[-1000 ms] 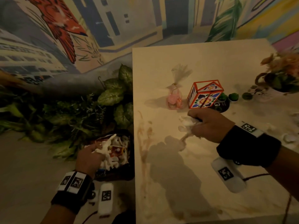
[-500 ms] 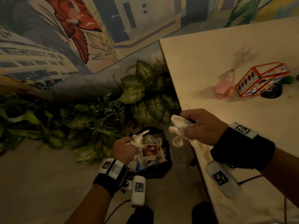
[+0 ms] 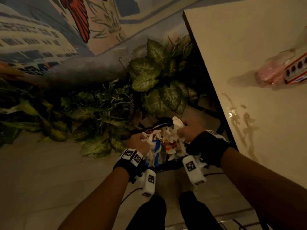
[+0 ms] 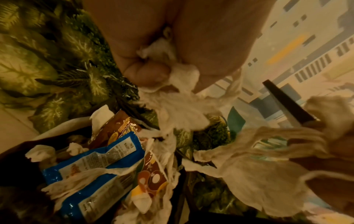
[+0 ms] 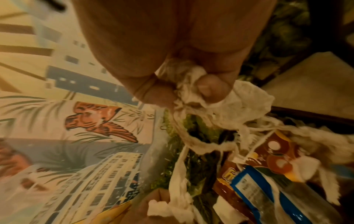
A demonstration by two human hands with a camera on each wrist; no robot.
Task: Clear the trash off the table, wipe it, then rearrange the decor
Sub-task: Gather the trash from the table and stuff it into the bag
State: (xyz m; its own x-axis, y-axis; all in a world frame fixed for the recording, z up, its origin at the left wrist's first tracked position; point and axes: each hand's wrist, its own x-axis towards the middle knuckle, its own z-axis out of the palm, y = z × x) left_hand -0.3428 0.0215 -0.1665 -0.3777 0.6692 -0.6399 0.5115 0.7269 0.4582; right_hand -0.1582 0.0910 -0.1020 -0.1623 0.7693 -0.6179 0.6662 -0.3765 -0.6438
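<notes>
Both hands hover over a black trash bag on the floor, left of the table. My left hand grips crumpled white tissue above the bag. My right hand grips a second wad of torn tissue, strands hanging down. The bag holds a blue wrapper, a brown snack wrapper and more tissue. On the table lie a pink wrapped favour and a red-framed patterned box at the right edge. A wet streak marks the table near its edge.
Leafy artificial plants lie on the floor behind the bag, against a painted mural wall. The table's dark leg stands just right of the bag. My legs are at the bottom, on pale floor tiles.
My right hand carried its tissue wad off the table and down to the bag beside the left hand. The view swung left and down, so most of the decor left the frame.
</notes>
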